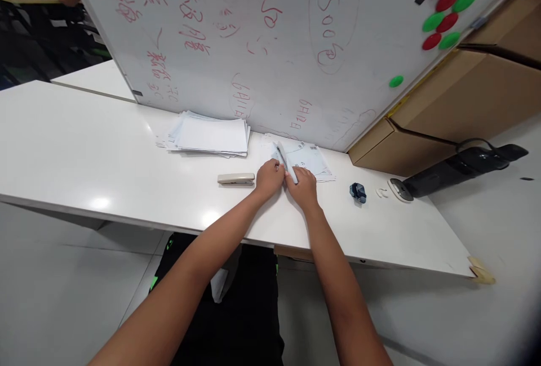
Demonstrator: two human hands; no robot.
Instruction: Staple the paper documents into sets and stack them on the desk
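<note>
Nearby, the hands (286, 180) close together around a folded white paper (287, 164) over the glossy white table (105, 146). A whiteboard (287, 34) with red writing rises along the table's far edge, beside cardboard boxes (473, 96) at the right wall.

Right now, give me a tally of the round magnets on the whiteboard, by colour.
Green magnets: 5
Red magnets: 4
Total: 9
</note>
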